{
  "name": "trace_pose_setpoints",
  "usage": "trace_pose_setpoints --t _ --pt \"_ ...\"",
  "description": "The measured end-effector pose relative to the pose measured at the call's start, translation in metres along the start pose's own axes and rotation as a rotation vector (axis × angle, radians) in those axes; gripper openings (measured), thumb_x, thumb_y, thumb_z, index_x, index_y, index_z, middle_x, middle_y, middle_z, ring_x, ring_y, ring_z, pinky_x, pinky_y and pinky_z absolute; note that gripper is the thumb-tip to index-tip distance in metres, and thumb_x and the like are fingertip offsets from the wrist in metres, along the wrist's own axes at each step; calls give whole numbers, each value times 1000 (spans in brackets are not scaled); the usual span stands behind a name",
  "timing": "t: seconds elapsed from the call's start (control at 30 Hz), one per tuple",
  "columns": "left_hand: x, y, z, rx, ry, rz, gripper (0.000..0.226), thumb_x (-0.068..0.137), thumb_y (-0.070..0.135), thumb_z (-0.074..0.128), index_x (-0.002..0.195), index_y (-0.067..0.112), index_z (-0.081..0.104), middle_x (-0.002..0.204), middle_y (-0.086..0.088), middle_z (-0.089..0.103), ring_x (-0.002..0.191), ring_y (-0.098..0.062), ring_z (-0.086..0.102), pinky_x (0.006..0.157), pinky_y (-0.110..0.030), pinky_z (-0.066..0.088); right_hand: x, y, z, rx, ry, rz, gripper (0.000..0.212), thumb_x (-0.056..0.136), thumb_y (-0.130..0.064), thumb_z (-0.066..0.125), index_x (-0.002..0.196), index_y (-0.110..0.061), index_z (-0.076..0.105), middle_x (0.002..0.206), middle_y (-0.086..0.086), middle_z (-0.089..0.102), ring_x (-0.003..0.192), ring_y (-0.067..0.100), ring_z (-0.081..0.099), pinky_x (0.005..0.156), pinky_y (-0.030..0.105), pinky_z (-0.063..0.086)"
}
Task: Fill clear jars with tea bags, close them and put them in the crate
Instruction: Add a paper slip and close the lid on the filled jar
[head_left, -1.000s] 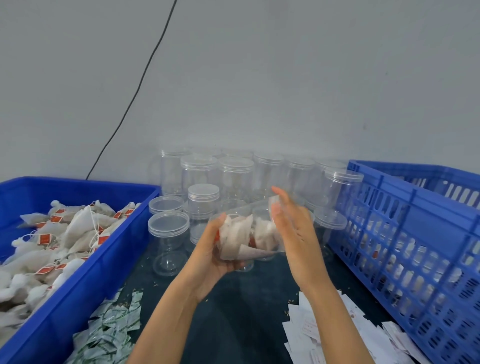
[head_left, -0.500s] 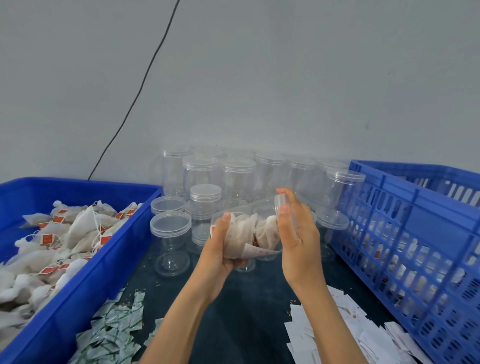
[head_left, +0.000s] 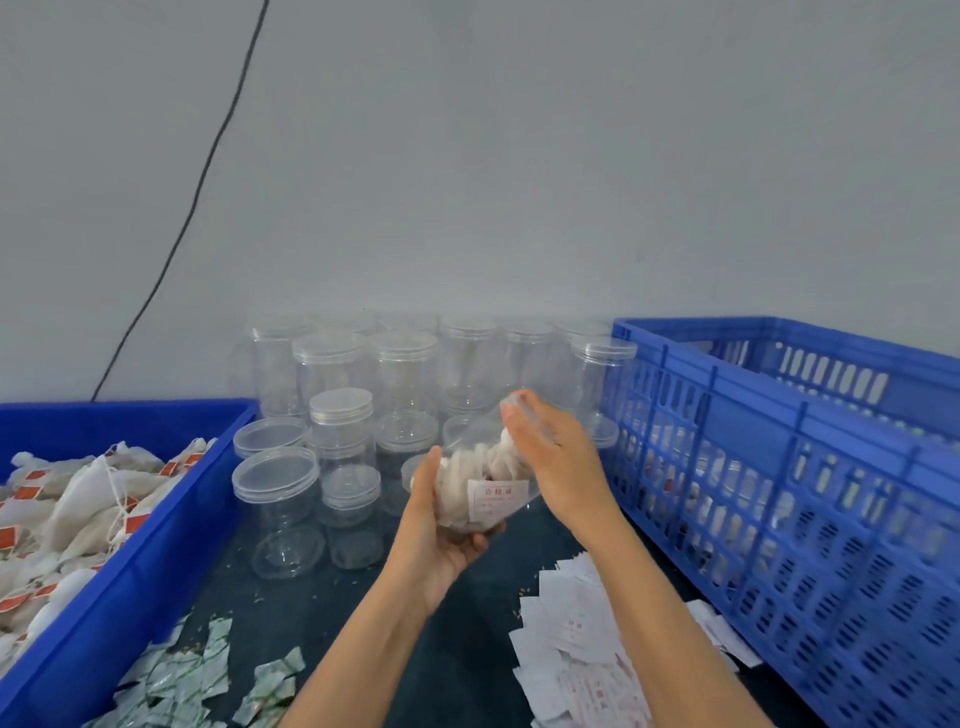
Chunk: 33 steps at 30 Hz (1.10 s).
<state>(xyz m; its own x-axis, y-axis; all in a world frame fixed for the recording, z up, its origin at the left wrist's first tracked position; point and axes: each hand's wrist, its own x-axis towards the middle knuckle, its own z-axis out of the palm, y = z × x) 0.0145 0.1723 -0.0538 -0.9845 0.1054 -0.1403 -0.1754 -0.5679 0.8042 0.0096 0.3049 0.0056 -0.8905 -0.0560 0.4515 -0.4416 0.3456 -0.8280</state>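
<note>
A clear jar packed with white tea bags lies tilted in the air above the dark table, a white label with red print showing through its side. My left hand grips its lower end from below. My right hand wraps its fingers round the lidded upper end, which it mostly hides. The blue slatted crate stands just right of my hands. A blue bin of loose tea bags is at the left.
Several empty clear jars, some lidded and some stacked, crowd the back of the table against the grey wall. White paper labels lie at front right, green-white sachets at front left. A black cable runs down the wall.
The jar has tipped further and turned, so its label now faces me. My right hand has shifted over the lid end. Both hands stayed in the middle of the table.
</note>
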Motion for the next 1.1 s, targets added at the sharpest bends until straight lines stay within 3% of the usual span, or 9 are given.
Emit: trace_pose_setpoints --t 0.1,0.17,0.4,0.53,0.63,0.73,0.8,1.0,1.1 --pt "-1 -4 16 -48 -12 77 52 86 58 54 103 11 68 87 -15 73 67 -27 68 47 -25 50 6 -12 -16 -52 -14 25 35 94 -48 49 115 -23 62 114 -9 61 108 7 54 92 26 38" --pt "-1 -1 28 -37 -44 158 52 91 57 47 104 12 68 86 -13 74 67 -23 69 56 -30 52 9 -26 -28 -55 17 41 50 93 -50 50 135 -24 52 131 -12 51 119 3 45 91 18 34" --pt "-12 25 94 -62 -185 212 56 97 56 38 112 10 67 104 -13 73 86 -22 71 67 -30 60 24 -76 -85 104 97 247 83 75 -52 75 141 -24 33 130 1 44 117 20 53 88 41 54" --pt "-15 31 134 219 -205 203 57 99 58 32 124 16 61 115 -12 69 94 -23 67 75 -31 58 28 -91 -127 67 213 189 82 71 -40 82 136 -22 36 129 7 51 109 22 59 85 47 56" --pt "-13 33 164 400 -83 473 37 103 27 46 139 28 42 120 -3 57 98 -14 60 82 -25 50 33 -97 -165 -77 265 135 86 67 -36 85 136 -22 36 130 8 46 113 23 55 90 43 53" --pt "-10 34 198 706 -186 825 65 90 -9 46 137 35 43 132 8 48 113 -7 50 84 -10 43 38 -97 -202 -235 253 127 92 66 -37 86 139 -23 33 134 7 43 117 23 51 87 40 51" --pt "-9 35 224 882 -260 919 77 83 -15 39 139 38 43 131 8 52 113 -4 51 82 -8 42 43 -93 -219 -267 255 167 91 67 -38 84 140 -24 31 134 6 44 114 24 53 76 37 51" --pt "9 38 287 1168 -446 891 82 79 -17 31 145 32 41 130 -10 57 113 -21 57 96 -37 48 49 -78 -283 -398 327 215 93 66 -32 86 140 -23 30 129 11 50 111 27 56 57 28 43" --pt "18 32 309 1194 -511 818 72 82 -15 31 141 23 48 129 -16 58 116 -26 56 97 -38 47 50 -72 -309 -480 307 276 97 66 -31 87 142 -24 28 132 10 47 113 28 53 55 29 44"
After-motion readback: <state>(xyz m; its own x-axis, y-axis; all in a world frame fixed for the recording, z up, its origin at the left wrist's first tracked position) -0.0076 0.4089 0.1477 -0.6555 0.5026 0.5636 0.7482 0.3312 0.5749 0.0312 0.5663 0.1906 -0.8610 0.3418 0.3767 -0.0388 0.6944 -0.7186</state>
